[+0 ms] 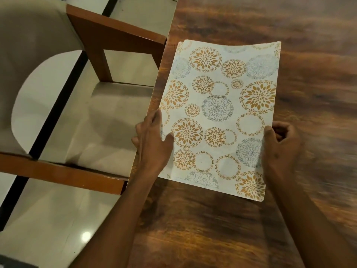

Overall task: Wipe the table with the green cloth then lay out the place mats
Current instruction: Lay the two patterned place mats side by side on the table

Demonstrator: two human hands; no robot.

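Note:
A white place mat [218, 113] printed with gold and grey flower circles lies over the dark wooden table [309, 74], near the table's left edge. A second mat's edge peeks out beneath it at the far left corner. My left hand [152, 140] holds the mat's left edge, thumb on top and fingers under it. My right hand [280, 149] pinches the mat's right edge, thumb on top with the other fingers curled. The mat's far end curves up slightly. No green cloth is in view.
A wooden chair [108, 33] with a beige seat cushion [100, 122] stands tucked against the table's left edge. Pale tiled floor [48, 219] with a dark stripe shows below it.

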